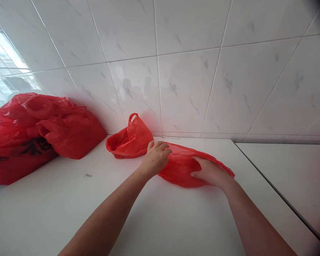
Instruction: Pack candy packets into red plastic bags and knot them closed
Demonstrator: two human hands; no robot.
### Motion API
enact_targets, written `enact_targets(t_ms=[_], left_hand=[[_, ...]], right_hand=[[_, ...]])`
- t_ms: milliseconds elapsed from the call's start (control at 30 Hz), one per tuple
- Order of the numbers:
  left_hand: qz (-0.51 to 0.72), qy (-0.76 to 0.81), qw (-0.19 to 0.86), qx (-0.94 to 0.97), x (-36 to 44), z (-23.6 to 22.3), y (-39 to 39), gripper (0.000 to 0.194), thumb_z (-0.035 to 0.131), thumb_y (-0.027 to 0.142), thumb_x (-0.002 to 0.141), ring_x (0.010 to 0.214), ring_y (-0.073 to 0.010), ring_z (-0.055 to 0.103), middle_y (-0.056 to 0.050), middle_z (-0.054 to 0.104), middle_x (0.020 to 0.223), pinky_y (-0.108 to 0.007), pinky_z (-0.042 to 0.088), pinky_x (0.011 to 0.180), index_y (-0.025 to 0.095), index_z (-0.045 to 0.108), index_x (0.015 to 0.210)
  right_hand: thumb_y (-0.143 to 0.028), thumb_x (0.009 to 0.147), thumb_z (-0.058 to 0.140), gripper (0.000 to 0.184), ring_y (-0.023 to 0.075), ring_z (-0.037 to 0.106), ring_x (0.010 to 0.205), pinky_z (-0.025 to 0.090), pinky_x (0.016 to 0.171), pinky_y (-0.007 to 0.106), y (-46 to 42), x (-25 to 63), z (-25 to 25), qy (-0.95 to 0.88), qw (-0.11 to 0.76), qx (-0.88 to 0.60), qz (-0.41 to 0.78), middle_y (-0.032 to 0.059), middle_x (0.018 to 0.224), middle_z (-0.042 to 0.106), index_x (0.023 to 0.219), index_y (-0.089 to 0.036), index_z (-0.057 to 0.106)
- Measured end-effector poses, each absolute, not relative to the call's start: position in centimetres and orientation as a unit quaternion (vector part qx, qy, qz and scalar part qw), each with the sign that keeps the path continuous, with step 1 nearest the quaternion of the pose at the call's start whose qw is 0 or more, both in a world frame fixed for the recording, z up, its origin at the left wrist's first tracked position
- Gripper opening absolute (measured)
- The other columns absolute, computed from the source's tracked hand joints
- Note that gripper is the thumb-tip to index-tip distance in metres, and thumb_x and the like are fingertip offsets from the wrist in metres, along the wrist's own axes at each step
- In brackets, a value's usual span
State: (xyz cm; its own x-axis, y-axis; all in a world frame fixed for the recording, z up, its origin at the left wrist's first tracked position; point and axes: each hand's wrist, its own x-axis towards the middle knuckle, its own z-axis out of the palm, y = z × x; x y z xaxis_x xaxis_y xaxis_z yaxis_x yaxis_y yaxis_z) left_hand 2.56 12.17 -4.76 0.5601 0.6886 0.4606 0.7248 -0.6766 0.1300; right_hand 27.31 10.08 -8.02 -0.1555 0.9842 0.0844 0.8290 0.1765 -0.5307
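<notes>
A thin red plastic bag [180, 170] lies on the white tabletop, its open side facing right. My right hand [209, 172] reaches into that opening with the thumb apart from the fingers; the fingertips are hidden by the plastic. Over the bag's left end is my left hand [158, 156], its fingers loosely bent and spread. Just left of it, more red plastic with a raised loop handle [133, 124] stands against the wall. Whether the two red parts join behind my left hand I cannot tell.
A heap of full red bags [72, 131], one with black print, sits at the left by the window. White marbled tiles [186, 81] rise behind the white tabletop [69, 213]. A dark seam [277, 192] separates it from another white surface at the right.
</notes>
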Motion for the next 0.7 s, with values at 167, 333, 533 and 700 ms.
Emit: enact_targets(t_ms=[167,333,533,700], left_hand=[[-0.229,-0.321,0.053,-0.917,4.1,-5.9,9.1,0.028,0.056,0.039,0.081,0.094,-0.0249,0.052,-0.010,0.060,0.100,-0.043,0.035,0.089,0.021,0.060,0.102],[-0.137,-0.338,0.104,-0.925,3.5,-8.2,8.5,0.010,0.057,0.028,0.081,0.080,-0.0182,0.054,-0.002,0.061,0.081,-0.049,0.029,0.098,0.019,0.060,0.082],[-0.224,-0.321,0.173,-0.904,2.5,-8.7,8.5,0.024,0.039,0.007,0.087,0.086,-0.0147,0.056,-0.002,0.065,0.086,-0.050,0.020,0.104,0.019,0.060,0.086],[-0.285,-0.317,0.176,-0.887,2.2,-8.7,8.2,0.022,0.041,0.010,0.089,0.095,-0.0178,0.056,-0.004,0.066,0.091,-0.054,0.017,0.104,0.020,0.060,0.096]], right_hand=[[-0.036,0.082,0.049,0.038,0.0233,0.062,0.095,0.047,0.066,0.030,9.0,25.9,-5.8,-0.696,0.177,-0.663,0.214,0.0070,0.116,0.062,0.117,-0.026,0.057],[-0.030,0.082,0.048,0.034,0.0239,0.060,0.098,0.047,0.073,0.032,8.6,25.1,-6.1,-0.700,0.119,-0.668,0.223,0.0064,0.114,0.062,0.113,-0.025,0.059],[-0.027,0.084,0.046,0.029,0.0214,0.060,0.099,0.049,0.077,0.032,6.8,23.1,-4.0,-0.747,0.225,-0.610,0.137,0.0045,0.111,0.064,0.108,-0.024,0.062],[-0.029,0.088,0.043,0.024,0.0152,0.062,0.091,0.051,0.075,0.028,1.9,22.2,0.0,-0.743,0.349,-0.567,0.069,-0.0025,0.105,0.066,0.104,-0.030,0.060]])
